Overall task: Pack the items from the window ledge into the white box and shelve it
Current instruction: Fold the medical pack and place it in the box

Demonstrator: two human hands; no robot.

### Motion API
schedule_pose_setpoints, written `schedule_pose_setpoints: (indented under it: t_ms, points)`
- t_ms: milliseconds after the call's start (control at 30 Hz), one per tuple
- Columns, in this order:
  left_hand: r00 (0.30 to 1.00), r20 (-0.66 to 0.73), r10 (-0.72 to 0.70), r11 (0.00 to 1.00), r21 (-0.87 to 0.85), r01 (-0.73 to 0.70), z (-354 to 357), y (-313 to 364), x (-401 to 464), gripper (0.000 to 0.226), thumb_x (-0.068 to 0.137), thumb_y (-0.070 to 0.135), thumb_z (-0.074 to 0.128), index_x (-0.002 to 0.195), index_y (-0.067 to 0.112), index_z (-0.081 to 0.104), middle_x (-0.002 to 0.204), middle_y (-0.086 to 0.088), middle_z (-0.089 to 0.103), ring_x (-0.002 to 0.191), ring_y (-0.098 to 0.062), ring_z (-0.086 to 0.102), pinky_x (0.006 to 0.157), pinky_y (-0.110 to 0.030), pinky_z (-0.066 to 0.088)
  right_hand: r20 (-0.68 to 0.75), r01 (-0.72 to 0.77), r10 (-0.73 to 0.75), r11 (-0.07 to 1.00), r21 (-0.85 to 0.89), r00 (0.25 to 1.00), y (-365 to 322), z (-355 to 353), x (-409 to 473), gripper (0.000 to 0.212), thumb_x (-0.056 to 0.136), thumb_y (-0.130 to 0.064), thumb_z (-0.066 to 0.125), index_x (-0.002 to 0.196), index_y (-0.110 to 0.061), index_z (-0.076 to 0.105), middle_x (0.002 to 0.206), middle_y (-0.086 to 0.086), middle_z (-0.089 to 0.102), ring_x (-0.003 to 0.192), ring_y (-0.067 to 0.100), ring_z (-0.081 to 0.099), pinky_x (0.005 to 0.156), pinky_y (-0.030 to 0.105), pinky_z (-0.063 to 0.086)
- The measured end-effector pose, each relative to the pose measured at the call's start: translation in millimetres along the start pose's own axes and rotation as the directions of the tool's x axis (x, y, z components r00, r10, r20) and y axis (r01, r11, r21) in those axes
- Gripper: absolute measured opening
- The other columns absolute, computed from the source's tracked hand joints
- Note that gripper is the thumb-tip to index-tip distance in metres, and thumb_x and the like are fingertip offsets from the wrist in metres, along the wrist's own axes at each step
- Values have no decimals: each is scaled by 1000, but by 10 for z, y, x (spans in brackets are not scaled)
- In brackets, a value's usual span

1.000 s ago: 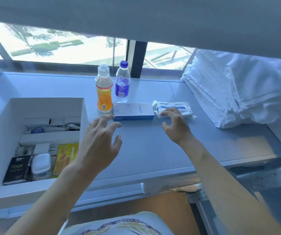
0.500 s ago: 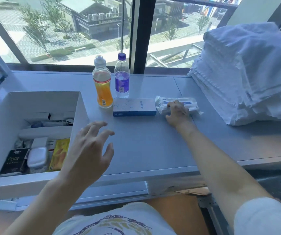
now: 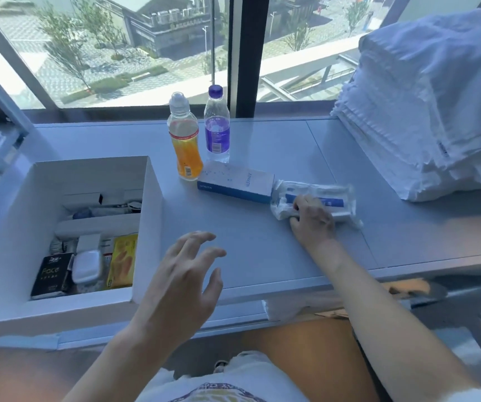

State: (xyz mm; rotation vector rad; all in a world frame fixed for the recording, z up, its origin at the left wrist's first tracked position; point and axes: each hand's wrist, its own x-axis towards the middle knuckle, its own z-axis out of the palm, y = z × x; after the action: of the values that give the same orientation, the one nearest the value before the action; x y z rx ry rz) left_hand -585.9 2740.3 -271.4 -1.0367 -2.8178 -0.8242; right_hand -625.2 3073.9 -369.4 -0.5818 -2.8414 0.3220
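right hand clenches the crinkly clear plastic packet beside the flat blue carton; left hand hovers released, fingers spread.

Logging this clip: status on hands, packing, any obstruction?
Right hand gripping the plastic packet on the ledge. Left hand open, hovering. Two bottles and blue box still unpacked. Path to white box unobstructed.

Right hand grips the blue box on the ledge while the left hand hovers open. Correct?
Not quite. In the head view the right hand grips the plastic packet, not the blue box beside it. The left hand does hover open.
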Motion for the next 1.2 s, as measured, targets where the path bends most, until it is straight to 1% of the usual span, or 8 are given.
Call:
schedule_pose_setpoints:
  t_ms: [233,400,467,600,700,833,967,1200]
  points:
    - [996,72,43,998,-53,-39,197,60,35,28,96,25,65,124,22,67,142,3,53,136,-14,45,108,-30,42,6,30,-30,999,36,1000,-392,-74,-860,15,76,-11,68,90,-13,63,93,7,66,87,31,60,71,38,49]
    - [981,187,43,998,-50,-34,438,32,135,51,94,33,65,142,24,51,152,1,42,141,-17,36,115,-29,33,119,85,-105,983,164,987,-671,-139,-1325,17,78,-17,66,90,-20,54,92,-4,56,84,19,50,74,35,48]
    - [968,248,46,999,-23,-42,550,5,170,65,91,37,66,150,25,40,156,-1,34,143,-20,32,117,-33,33,181,154,-202,956,252,963,-644,-194,-1411,22,80,-21,69,98,-20,58,99,-6,53,91,16,49,82,35,49]
    - [928,369,47,995,62,-75,759,-53,206,97,83,52,69,158,32,10,165,-2,15,151,-25,18,119,-42,31,226,166,-276,897,409,934,-375,-456,-1404,64,74,-42,83,132,-32,58,128,-19,48,119,3,49,100,20,44]
    - [901,434,9,990,122,-69,880,-50,341,114,79,60,72,160,34,-4,170,-3,-3,157,-31,1,122,-51,27,244,140,-198,962,235,949,-112,-629,-1217,100,62,-53,87,150,-41,41,152,-17,34,141,8,36,113,34,38]
    - [871,488,-50,985,167,-37,959,-1,637,123,74,59,76,161,33,-6,170,-2,-12,157,-36,-5,118,-61,30,507,50,-61,998,35,860,48,-697,-889,131,59,-49,93,162,-42,13,171,-11,7,158,14,8,127,43,22]
    - [855,517,-35,988,145,-47,1001,5,829,128,67,61,78,161,37,-7,171,-1,-12,158,-36,-6,116,-63,32,613,46,-63,998,44,788,13,-602,-746,139,57,-37,97,164,-42,9,172,-11,5,159,13,3,129,39,17]
    - [815,576,59,961,188,-203,1210,22,871,138,56,80,74,160,32,-2,169,-4,5,155,-32,2,119,-62,23,518,132,-84,990,-57,851,-56,-472,-982,134,55,-58,89,163,-35,12,164,-5,16,152,20,17,122,47,27]
